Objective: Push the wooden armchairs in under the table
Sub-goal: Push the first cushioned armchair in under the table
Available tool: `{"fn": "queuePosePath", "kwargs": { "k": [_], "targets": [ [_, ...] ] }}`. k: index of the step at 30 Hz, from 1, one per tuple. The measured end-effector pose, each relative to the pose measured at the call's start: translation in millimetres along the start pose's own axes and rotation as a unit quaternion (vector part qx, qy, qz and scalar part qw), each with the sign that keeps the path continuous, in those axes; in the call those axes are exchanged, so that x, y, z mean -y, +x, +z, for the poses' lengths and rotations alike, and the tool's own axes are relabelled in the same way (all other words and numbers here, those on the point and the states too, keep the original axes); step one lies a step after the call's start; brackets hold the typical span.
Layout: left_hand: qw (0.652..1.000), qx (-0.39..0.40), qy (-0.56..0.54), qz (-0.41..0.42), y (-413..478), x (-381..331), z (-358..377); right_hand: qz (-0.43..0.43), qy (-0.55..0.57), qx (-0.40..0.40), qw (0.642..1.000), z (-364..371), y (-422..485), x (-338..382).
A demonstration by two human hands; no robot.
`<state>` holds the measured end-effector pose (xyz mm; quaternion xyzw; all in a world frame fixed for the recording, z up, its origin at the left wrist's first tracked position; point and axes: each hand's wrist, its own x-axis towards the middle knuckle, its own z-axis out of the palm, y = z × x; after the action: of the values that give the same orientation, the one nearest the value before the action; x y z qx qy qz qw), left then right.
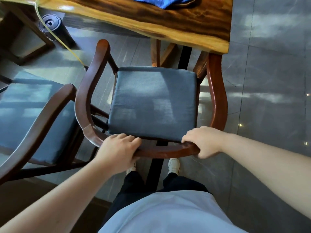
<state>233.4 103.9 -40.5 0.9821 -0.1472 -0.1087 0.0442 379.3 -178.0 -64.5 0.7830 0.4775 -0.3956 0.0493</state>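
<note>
Gripping the chair [152, 105] back rail, left hand [117, 152] and right hand [202, 142] clamp it. Seat sits near the table [168, 21], barely under; left chair [38, 115] remains out.

Bare forearms with no sleeves seen, left hand [117, 150] and right hand [202, 142] with no rings or watch noticed, a plain pale blue-grey top [165, 214] worn loose, dark trousers [133, 184] below it, white shoes [174, 165] with tan trim
</note>
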Motion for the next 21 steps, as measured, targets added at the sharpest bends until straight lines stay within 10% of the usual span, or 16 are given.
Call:
{"fn": "queuePosePath", "kwargs": {
  "k": [6, 21],
  "targets": [
    [0.999, 0.005, -0.008, 0.051, -25, 71, 9, 0.018, 0.102, -0.212, 0.972, -2, 21, 118],
    [0.984, 0.057, -0.002, 0.171, -7, 148, 6, 0.186, 0.102, -0.238, 0.948, -24, 46, 164]
  ]
}}
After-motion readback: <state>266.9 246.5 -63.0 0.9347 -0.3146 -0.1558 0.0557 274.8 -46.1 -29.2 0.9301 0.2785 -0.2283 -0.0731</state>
